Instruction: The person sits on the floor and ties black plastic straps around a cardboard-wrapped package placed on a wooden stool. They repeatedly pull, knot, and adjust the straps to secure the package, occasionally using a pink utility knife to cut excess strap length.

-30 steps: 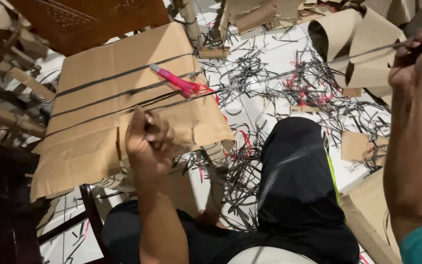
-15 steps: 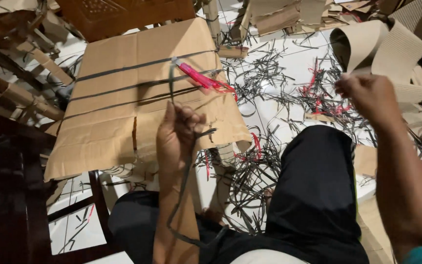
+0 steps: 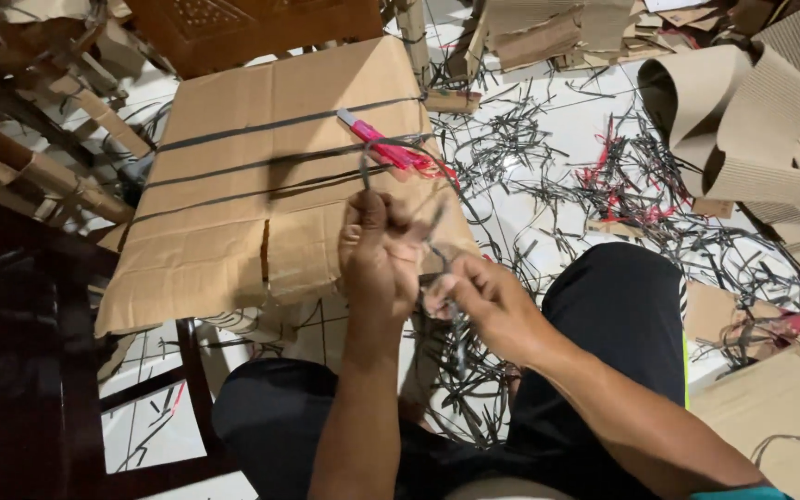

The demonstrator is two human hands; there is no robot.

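My left hand (image 3: 377, 250) is closed around a thin black plastic strap (image 3: 369, 159) that loops up from the fist. My right hand (image 3: 485, 301) pinches the same strap just to the right, its loose end hanging down between my knees. Both hands hover over the near right corner of a flat cardboard sheet (image 3: 233, 231) crossed by three black straps. A pink utility knife (image 3: 383, 143) lies on the sheet just beyond my hands.
Black and red strap offcuts (image 3: 594, 167) litter the white tiled floor. Curled corrugated cardboard (image 3: 752, 130) lies at the right, flat cardboard (image 3: 780, 407) at the lower right. A dark wooden chair (image 3: 39, 370) stands at the left, wooden furniture (image 3: 243, 28) behind the sheet.
My right hand has come in from far right, where it held the strap stretched out, to meet my left hand. The strap now forms a loop above my left fist.
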